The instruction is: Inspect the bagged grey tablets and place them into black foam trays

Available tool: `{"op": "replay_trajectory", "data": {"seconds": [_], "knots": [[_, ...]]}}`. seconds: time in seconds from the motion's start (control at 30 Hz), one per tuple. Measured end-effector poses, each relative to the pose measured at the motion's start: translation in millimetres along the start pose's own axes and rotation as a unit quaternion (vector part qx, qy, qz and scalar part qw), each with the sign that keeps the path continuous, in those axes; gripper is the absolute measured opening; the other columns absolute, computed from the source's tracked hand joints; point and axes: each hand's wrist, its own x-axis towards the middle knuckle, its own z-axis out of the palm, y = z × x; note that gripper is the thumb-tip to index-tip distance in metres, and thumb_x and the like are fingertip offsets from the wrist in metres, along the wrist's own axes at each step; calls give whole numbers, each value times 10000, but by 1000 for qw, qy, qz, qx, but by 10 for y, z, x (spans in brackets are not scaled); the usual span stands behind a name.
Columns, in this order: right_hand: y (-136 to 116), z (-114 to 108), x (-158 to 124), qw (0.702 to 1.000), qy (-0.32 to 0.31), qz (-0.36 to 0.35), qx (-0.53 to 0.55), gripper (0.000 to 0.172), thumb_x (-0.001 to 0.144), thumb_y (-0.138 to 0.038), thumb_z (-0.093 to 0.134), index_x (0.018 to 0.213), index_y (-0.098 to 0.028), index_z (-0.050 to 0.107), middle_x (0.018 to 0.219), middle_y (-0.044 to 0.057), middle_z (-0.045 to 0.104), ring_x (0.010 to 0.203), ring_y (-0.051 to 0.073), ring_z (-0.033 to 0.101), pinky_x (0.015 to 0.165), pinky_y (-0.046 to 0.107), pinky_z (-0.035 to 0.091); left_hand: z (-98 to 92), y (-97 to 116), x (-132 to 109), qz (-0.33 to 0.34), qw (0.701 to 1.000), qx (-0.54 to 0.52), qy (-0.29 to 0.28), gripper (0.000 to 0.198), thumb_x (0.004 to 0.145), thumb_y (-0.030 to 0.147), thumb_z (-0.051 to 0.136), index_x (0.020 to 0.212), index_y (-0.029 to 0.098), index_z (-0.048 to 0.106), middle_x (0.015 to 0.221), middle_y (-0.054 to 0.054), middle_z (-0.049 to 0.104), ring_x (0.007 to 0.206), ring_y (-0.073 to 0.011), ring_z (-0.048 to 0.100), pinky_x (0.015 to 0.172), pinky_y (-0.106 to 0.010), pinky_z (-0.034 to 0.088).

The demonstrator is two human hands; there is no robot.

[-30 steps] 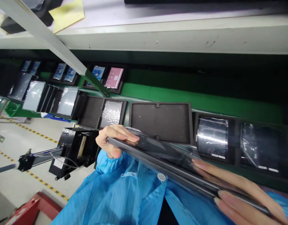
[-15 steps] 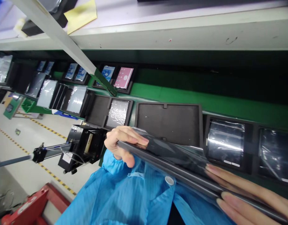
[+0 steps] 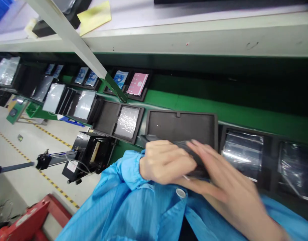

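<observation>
Close in front of my blue smock, both hands meet around a dark, flat tablet-like panel [image 3: 200,169], mostly hidden behind them. My left hand [image 3: 169,162] is closed, its fingers curled at the panel's near side. My right hand [image 3: 226,180], somewhat blurred, has its long fingers over the right part and its thumb reaching under, so the panel lies between them. Just beyond the hands is a black foam tray [image 3: 181,125] with bare recesses. To its right, another black tray [image 3: 268,160] holds film-covered dark panels [image 3: 242,154].
Further left are a half-filled tray [image 3: 107,115] and stacked trays with film-wrapped panels [image 3: 85,103]. Lit tablets [image 3: 137,83] lie on the green conveyor [image 3: 169,100]. A slanted post [image 3: 76,40] rises to a white shelf [image 3: 169,38]. A black device [image 3: 93,155] and red frame [image 3: 35,214] stand left.
Half a second ago my hands were apart, gripping opposite ends of the panel, with clear film visible on it. Now they have come together and the panel is mostly covered.
</observation>
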Motion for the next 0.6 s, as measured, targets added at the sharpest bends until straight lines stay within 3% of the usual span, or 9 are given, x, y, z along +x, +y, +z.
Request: {"op": "replay_trajectory", "data": {"seconds": [0.07, 0.13, 0.2, 0.27, 0.3, 0.37, 0.43, 0.53, 0.6], "knots": [[57, 147, 103, 999, 22, 10, 32, 571, 1067, -291, 575, 1614, -192, 444, 1321, 115, 739, 1098, 231, 760, 894, 301, 635, 86, 33, 74, 39, 997, 41, -47, 341, 903, 461, 786, 759, 192, 636, 705, 8, 761, 598, -116, 730, 531, -229, 512], [155, 250, 91, 994, 69, 18, 79, 502, 1026, -206, 605, 1525, -236, 562, 1167, 82, 782, 914, 215, 783, 716, 293, 646, 67, 10, 101, 50, 996, 63, -44, 340, 927, 527, 734, 821, 209, 682, 771, 7, 761, 649, -120, 730, 579, -235, 539], [264, 292, 10, 985, 116, 20, 127, 454, 957, -146, 664, 1396, -260, 666, 1087, 59, 803, 881, 236, 793, 679, 316, 655, -63, -66, 59, 22, 995, 87, -36, 451, 856, 641, 756, 1022, 222, 730, 980, -49, 793, 906, -200, 781, 788, -306, 621], [353, 291, -78, 970, 158, 11, 185, 348, 955, -212, 699, 1301, -245, 716, 1045, 71, 819, 898, 277, 808, 687, 365, 685, -227, -176, -52, -43, 996, 69, -44, 714, 736, 678, 835, 1256, 210, 692, 1191, -124, 777, 1180, -301, 737, 1010, -432, 605], [385, 282, -110, 963, 171, 8, 210, 295, 975, -269, 694, 1266, -238, 732, 1030, 81, 822, 912, 296, 812, 695, 396, 700, -290, -231, -125, -84, 995, 23, -55, 784, 712, 648, 867, 1319, 197, 664, 1204, -142, 778, 1209, -317, 729, 1048, -464, 592], [424, 264, -143, 951, 184, -4, 248, 254, 1017, -345, 650, 1222, -236, 752, 985, 88, 823, 903, 309, 818, 690, 434, 718, -334, -316, -273, -136, 982, -107, -71, 712, 743, 538, 893, 1311, 174, 667, 1095, -131, 816, 1083, -284, 786, 1001, -442, 623], [443, 262, -158, 945, 190, -3, 268, 235, 1032, -349, 633, 1202, -251, 763, 950, 76, 820, 873, 304, 821, 677, 441, 725, -274, -353, -382, -118, 975, -185, -45, 542, 787, 432, 890, 1224, 169, 705, 940, -88, 840, 883, -235, 821, 884, -382, 658], [490, 299, -244, 938, 197, 27, 286, 227, 1035, -333, 616, 1216, -305, 749, 976, 65, 819, 873, 317, 819, 678, 467, 726, -118, -343, -420, -50, 985, -163, 30, 480, 776, 401, 908, 1156, 169, 728, 834, -55, 841, 707, -199, 807, 736, -327, 659], [557, 347, -373, 946, 166, 75, 269, 238, 1053, -431, 544, 1217, -385, 710, 985, 46, 815, 869, 328, 816, 678, 495, 716, -48, -325, -379, -28, 988, -139, 55, 476, 761, 426, 917, 1119, 170, 734, 758, -29, 827, 606, -179, 775, 667, -310, 646]]}}
